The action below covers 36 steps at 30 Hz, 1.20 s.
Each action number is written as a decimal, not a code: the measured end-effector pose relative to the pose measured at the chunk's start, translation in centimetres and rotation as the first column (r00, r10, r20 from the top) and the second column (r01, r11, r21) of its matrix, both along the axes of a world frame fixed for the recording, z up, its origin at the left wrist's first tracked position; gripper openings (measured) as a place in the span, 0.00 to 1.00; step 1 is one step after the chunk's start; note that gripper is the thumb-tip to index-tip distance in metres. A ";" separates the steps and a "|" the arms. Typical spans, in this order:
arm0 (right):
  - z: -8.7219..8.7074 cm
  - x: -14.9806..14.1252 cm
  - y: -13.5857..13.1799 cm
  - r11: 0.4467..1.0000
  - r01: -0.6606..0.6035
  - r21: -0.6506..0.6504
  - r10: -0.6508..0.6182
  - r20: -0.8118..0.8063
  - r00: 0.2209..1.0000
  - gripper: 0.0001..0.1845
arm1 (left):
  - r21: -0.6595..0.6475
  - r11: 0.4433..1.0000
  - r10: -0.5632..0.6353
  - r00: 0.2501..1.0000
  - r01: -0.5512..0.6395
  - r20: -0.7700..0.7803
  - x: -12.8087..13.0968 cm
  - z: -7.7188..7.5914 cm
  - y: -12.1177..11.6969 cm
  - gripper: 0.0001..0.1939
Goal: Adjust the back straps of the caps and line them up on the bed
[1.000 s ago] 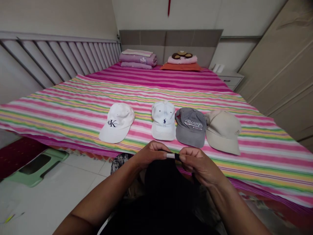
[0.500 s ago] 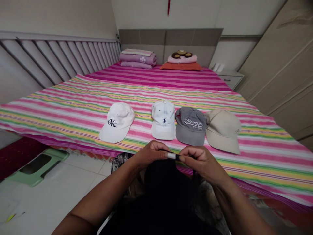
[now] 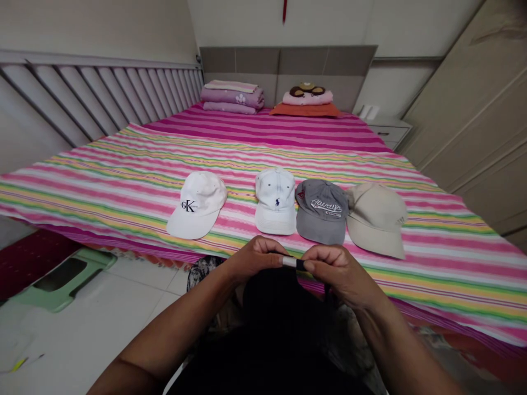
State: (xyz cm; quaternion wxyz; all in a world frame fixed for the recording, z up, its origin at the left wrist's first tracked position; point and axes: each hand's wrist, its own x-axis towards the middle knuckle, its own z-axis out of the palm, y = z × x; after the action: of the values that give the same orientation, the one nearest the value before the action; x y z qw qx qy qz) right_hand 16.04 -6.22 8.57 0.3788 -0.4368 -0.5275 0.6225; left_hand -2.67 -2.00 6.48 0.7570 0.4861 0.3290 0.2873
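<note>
Above the near edge of a bed spread with a pink, white, yellow and green striped sheet [image 3: 428,263], a person's bare hands work close together over a black fabric piece, probably a cap [image 3: 280,312], which hangs below them against the person's body, off the bed. Its narrow black strap [image 3: 301,265] runs into a short white or silver sleeve [image 3: 289,262]. The left hand [image 3: 255,259] is curled nearly closed, its fingertips [image 3: 278,261] pinching the sleeve, while the right hand [image 3: 340,274] is also mostly closed, its fingers [image 3: 315,265] gripping the strap just beside it. So far, four caps lie in a row on the sheet, all apart from the hands: a white cotton cap with a black CK logo [image 3: 197,206], a pale blue cap with a small navy embroidered horse and rider [image 3: 275,202], a grey cap with white "Always" lettering [image 3: 321,211], and a beige cap [image 3: 375,219], its brim turned toward the person and touching the grey one. What is left at this point is the black piece in the hands, whose strap is being worked; whether it is fastened cannot be told. Beyond the caps, folded purple bedding [image 3: 233,97] and a pink pillow with a plush bear [image 3: 307,97] sit against a taupe headboard [image 3: 288,60].
</note>
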 end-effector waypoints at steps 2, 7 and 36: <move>0.1 -0.1 0.0 1.000 -0.005 -0.014 0.005 0.014 1.000 0.12 | 0.010 1.000 0.004 1.000 -0.004 0.000 0.0 -0.1 0.0 0.13; 0.1 -0.1 0.1 1.000 0.014 -0.013 -0.014 -0.009 1.000 0.12 | 0.024 0.999 0.029 1.000 -0.029 0.009 0.1 -0.5 -0.1 0.13; -1.2 -1.2 0.1 0.986 0.066 -0.151 -0.098 -0.212 0.972 0.11 | 0.013 0.987 0.158 0.983 -0.160 0.093 0.8 -0.8 -0.8 0.08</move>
State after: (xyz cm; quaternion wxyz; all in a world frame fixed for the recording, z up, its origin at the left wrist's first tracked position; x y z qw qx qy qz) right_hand 14.85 -6.10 7.38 0.4277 -0.4131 -0.4181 0.6868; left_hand -1.91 -2.78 5.67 0.7408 0.4523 0.3287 0.3722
